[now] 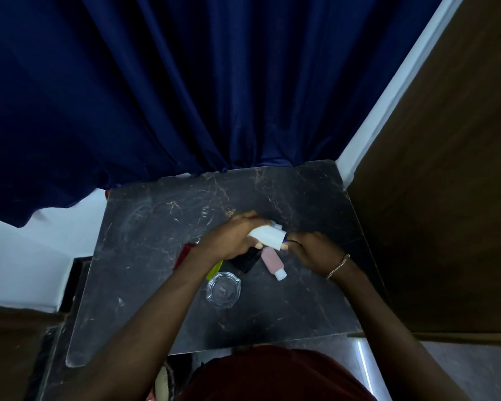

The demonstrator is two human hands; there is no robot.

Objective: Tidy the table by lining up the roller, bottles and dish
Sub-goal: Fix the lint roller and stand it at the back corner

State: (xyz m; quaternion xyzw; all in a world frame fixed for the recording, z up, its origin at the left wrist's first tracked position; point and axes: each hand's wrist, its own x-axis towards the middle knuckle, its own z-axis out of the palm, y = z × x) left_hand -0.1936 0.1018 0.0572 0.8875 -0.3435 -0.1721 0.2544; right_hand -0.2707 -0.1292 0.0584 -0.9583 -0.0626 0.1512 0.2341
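My left hand (232, 237) grips a white roller (268, 237) over the middle of the dark marble table (145, 227). My right hand (310, 246) touches the roller's right end, where something blue and black shows; its grip is hidden. Below the roller a pink bottle with a white cap (273, 263) lies on its side. A black bottle (245, 260) lies left of it, partly under my left hand. A yellow-green item (214, 270) and a red item (184, 254) peek out from under my left forearm. A clear glass dish (223, 289) sits nearer to me.
A dark blue curtain (185, 82) hangs behind the table's far edge. A brown wooden panel (446, 198) stands along the right side. White wall (26, 256) lies to the left.
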